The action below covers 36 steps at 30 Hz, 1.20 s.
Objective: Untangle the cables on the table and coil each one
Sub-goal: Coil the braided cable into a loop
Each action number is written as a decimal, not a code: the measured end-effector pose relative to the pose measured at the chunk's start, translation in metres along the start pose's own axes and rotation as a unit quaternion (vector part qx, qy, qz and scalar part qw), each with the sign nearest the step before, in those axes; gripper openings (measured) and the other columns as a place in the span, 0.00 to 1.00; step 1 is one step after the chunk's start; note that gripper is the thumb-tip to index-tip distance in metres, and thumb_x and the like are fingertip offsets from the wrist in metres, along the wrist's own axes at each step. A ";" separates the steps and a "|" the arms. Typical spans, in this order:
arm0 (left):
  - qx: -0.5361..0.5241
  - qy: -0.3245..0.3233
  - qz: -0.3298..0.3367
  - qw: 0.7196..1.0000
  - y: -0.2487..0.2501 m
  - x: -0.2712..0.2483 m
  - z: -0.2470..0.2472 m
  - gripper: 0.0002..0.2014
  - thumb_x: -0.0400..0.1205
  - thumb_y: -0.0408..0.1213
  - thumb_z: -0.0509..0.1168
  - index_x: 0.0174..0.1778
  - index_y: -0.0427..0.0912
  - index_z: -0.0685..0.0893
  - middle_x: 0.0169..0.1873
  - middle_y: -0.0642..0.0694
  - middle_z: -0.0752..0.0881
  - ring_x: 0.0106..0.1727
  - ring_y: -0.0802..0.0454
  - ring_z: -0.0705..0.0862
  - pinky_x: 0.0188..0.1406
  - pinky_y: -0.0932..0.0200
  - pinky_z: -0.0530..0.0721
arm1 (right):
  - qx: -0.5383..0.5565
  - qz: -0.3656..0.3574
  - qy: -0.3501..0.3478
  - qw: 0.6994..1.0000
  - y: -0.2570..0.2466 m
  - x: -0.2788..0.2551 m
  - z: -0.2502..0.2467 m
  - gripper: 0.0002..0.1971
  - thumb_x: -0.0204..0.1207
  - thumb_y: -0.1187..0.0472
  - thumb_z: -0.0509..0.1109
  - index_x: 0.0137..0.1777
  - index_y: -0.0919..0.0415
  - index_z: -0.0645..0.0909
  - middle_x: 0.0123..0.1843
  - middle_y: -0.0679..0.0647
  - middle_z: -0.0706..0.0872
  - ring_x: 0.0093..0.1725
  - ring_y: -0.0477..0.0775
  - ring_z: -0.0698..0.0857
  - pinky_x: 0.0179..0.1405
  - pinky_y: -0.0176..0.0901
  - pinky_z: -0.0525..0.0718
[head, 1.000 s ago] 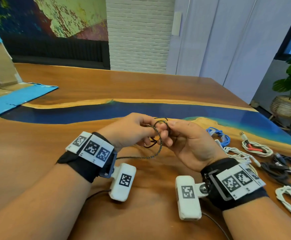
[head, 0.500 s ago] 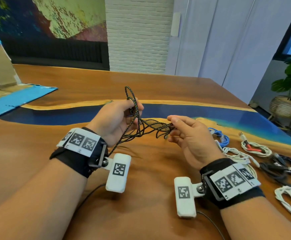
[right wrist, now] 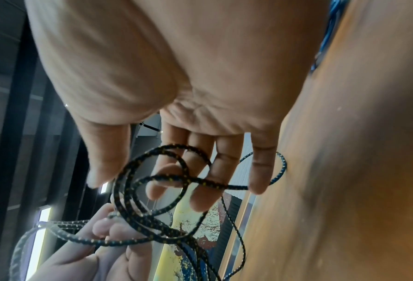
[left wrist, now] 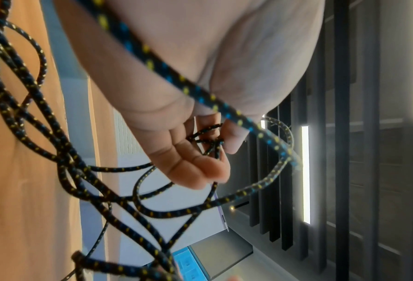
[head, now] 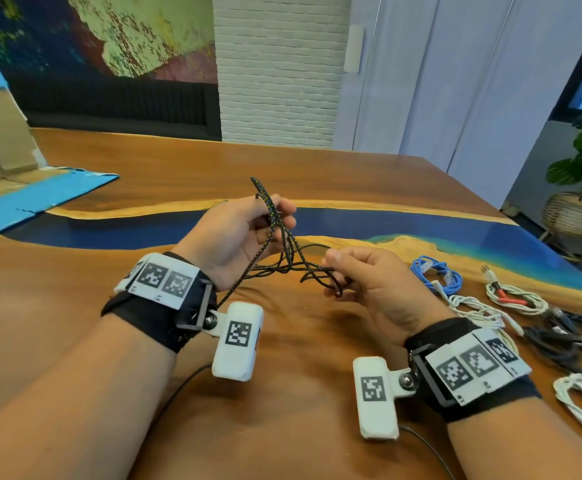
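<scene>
Left hand (head: 244, 233) pinches the braided cable (head: 284, 261) up above the table (head: 75, 306), its loops slanting down and right to the right hand (head: 369, 282), whose loosely curled fingers hook the tangle's lower end

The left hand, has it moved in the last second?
Yes. The left hand rose toward the table's blue river stripe, pulling the braided cable open.

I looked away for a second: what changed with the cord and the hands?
The hands parted: the left hand lifted up and away, and the braided cord opened from a small loop into loose strands strung to the right hand. Both kept hold. The cables on the table stayed put.
</scene>
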<state>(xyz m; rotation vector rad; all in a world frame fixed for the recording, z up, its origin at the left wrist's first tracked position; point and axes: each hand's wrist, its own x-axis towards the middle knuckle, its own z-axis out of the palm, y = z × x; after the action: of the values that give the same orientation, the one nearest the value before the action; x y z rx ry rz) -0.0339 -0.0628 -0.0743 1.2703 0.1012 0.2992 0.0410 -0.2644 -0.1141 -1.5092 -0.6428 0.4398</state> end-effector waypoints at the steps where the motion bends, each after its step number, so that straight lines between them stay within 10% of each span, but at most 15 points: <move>1: -0.002 -0.008 0.006 1.000 0.001 -0.001 0.001 0.13 0.90 0.38 0.61 0.52 0.35 0.88 0.41 0.41 0.88 0.35 0.51 0.83 0.40 0.58 0.88 | -0.005 -0.002 -0.014 1.000 0.001 -0.001 0.002 0.12 0.67 0.46 0.79 0.44 0.54 0.93 0.38 0.50 0.86 0.40 0.49 0.86 0.50 0.55 0.84; 7: 0.016 -0.014 0.020 1.000 0.004 -0.004 0.003 0.13 0.88 0.25 0.59 0.63 0.31 0.86 0.45 0.40 0.91 0.30 0.57 0.79 0.34 0.64 0.85 | 0.040 0.024 0.011 0.999 -0.001 0.000 0.003 0.11 0.83 0.63 0.71 0.41 0.58 0.92 0.31 0.48 0.83 0.29 0.49 0.77 0.37 0.47 0.82; 13: 0.192 0.132 0.041 0.972 0.007 0.006 -0.018 0.22 0.81 0.17 0.59 0.53 0.45 0.93 0.40 0.50 0.84 0.36 0.49 0.71 0.32 0.56 0.68 | 0.216 0.043 0.073 0.973 -0.005 0.003 -0.004 0.08 0.86 0.57 0.68 0.48 0.60 0.81 0.31 0.52 0.77 0.23 0.48 0.71 0.34 0.47 0.81; 16: 0.269 0.197 0.069 0.940 0.012 0.004 -0.016 0.24 0.81 0.20 0.58 0.54 0.53 0.91 0.50 0.53 0.86 0.47 0.46 0.75 0.42 0.50 0.75 | 0.227 0.032 0.091 0.969 -0.007 0.004 -0.001 0.06 0.86 0.59 0.68 0.49 0.60 0.81 0.32 0.53 0.81 0.22 0.47 0.71 0.31 0.44 0.82; 21: 0.286 0.029 0.179 0.941 0.021 -0.017 0.012 0.14 0.86 0.26 0.63 0.55 0.46 0.91 0.54 0.47 0.92 0.60 0.52 0.87 0.63 0.55 0.84 | 0.217 0.006 0.036 0.976 -0.006 0.001 0.009 0.06 0.83 0.69 0.68 0.58 0.63 0.82 0.36 0.58 0.84 0.23 0.46 0.73 0.33 0.42 0.81; 25: 0.339 -0.155 0.023 0.927 0.007 -0.019 0.021 0.18 0.83 0.34 0.72 0.68 0.53 0.85 0.57 0.45 0.91 0.57 0.58 0.89 0.59 0.62 0.82 | 0.203 -0.025 -0.011 0.979 -0.007 -0.001 0.017 0.14 0.82 0.76 0.66 0.65 0.67 0.80 0.40 0.61 0.87 0.23 0.48 0.75 0.32 0.42 0.82; 29: 0.382 -0.079 -0.002 0.921 -0.002 -0.010 0.016 0.07 0.83 0.34 0.73 0.55 0.46 0.91 0.38 0.50 0.92 0.37 0.63 0.87 0.35 0.72 0.77 | 0.136 -0.065 0.055 0.987 -0.007 0.001 0.020 0.18 0.80 0.83 0.62 0.63 0.65 0.81 0.48 0.64 0.88 0.26 0.51 0.79 0.35 0.47 0.84; 33: 0.377 -0.036 0.017 0.925 -0.007 -0.006 0.012 0.12 0.85 0.42 0.72 0.43 0.37 0.93 0.38 0.46 0.94 0.35 0.58 0.87 0.37 0.66 0.78 | 0.118 -0.076 0.167 0.976 -0.004 0.005 0.016 0.10 0.79 0.78 0.71 0.54 0.65 0.82 0.53 0.62 0.82 0.46 0.58 0.86 0.44 0.54 0.93; 36: 0.334 -0.004 0.021 0.942 -0.008 -0.006 0.011 0.11 0.87 0.41 0.69 0.46 0.38 0.93 0.39 0.48 0.94 0.38 0.54 0.90 0.33 0.61 0.75 | 0.079 -0.066 0.224 0.969 0.000 0.007 0.007 0.10 0.78 0.70 0.76 0.40 0.57 0.81 0.41 0.56 0.79 0.43 0.54 0.82 0.37 0.50 0.89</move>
<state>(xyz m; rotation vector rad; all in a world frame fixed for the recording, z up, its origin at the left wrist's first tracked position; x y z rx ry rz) -0.0352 -0.0771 -0.0789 1.9512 0.1785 0.3067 0.0419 -0.2540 -0.1133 -1.3432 -0.3372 0.0388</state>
